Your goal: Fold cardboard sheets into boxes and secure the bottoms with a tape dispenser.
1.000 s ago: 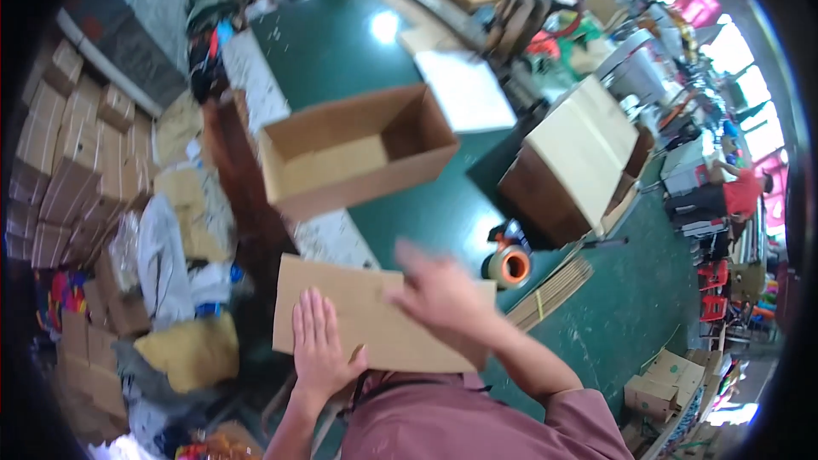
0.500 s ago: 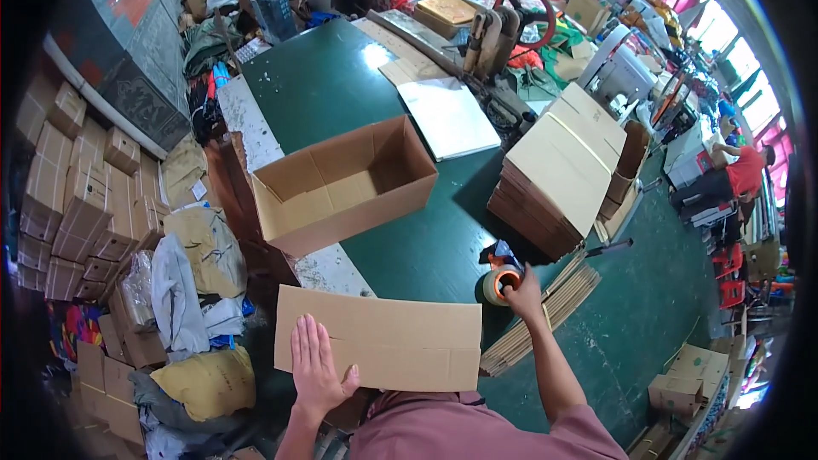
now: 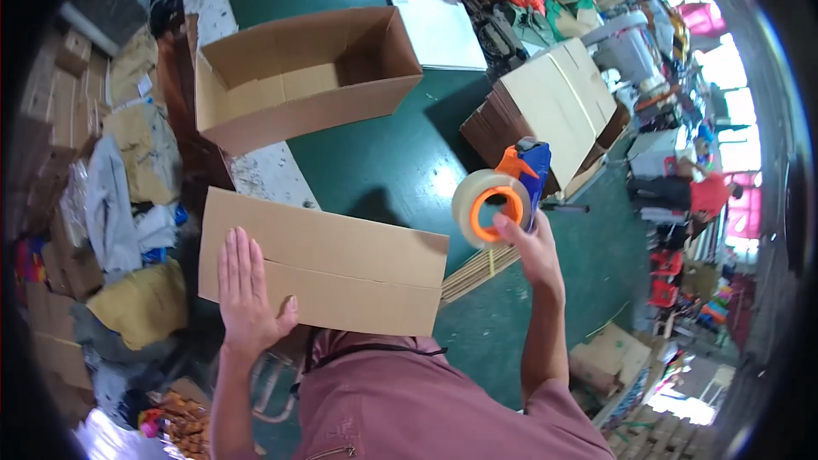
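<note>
The closed box [image 3: 328, 262] lies flat at the near edge of the green table [image 3: 375, 153], just in front of the person's chest, its two top flaps meeting in a seam that runs across it from left to right. The left hand [image 3: 247, 290] rests palm down on the box's left end, fingers [image 3: 234, 255] stretched out straight and together, pointing away from the body; the fingertips stop just short of the seam and the thumb hooks over the near edge. Nothing is gripped by this hand; it only presses flat on the cardboard.

Beyond the box's right end, raised above the table, the right hand [image 3: 532, 247] is closed around the handle of a tape gun [image 3: 503, 196], orange and blue with a clear roll on an orange core. The roll faces the camera and is clear of the box, not touching it.

Behind the box, further up the table, an open box [image 3: 298, 77] stands empty with its mouth turned toward the person. To the right of the closed box and further back sits a stack of flat cartons [image 3: 550, 111]. Just off the box's right end, a bundle of strips [image 3: 477, 271] lies on the table. Left of the box, off the table, heaps of cardboard and bags [image 3: 128, 230] crowd the floor.
</note>
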{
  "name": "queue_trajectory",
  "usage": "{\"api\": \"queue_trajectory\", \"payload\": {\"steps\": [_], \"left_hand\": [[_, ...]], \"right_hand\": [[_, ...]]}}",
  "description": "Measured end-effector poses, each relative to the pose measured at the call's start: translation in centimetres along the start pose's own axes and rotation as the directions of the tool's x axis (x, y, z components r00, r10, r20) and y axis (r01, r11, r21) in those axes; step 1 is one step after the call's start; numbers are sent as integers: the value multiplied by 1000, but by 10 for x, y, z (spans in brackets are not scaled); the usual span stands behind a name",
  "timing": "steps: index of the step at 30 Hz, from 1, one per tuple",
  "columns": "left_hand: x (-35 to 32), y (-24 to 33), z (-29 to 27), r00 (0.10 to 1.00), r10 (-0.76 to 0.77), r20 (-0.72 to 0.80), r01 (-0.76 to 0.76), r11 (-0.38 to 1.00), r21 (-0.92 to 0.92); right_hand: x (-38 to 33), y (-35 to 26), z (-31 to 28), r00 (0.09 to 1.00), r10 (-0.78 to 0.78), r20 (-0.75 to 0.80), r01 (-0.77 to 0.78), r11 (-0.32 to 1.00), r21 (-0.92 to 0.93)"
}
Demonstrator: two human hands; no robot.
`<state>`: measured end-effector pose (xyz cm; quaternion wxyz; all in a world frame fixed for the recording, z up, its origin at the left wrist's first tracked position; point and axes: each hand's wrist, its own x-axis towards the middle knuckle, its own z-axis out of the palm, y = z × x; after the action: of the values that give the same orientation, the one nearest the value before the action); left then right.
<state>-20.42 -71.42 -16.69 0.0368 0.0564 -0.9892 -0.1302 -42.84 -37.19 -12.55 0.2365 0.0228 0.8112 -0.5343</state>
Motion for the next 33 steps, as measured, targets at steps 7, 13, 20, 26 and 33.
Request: {"api": "queue_trajectory", "payload": {"steps": [7,13,20,26,33], "left_hand": [[-7,-12,6,1000,-3,30,5,997,-76],[-11,-8,5,999,-34,-7,33,989,-141],[-9,-3,16,796,-507,-331,110,659,-744],[27,-16,-17,808,-310,501,445,-237,-864],[27,-36,-8,888,-370,271,317,67,-946]], "right_hand": [[-45,-40,102,955,-260,145,246,963,107],[-52,-39,145,563,-679,472,803,585,-117],[-42,-37,151,397,-595,699,904,386,-185],[-41,-40,154,382,-595,707,913,363,-187],[-43,-61,164,415,-525,743,895,385,-227]]}}
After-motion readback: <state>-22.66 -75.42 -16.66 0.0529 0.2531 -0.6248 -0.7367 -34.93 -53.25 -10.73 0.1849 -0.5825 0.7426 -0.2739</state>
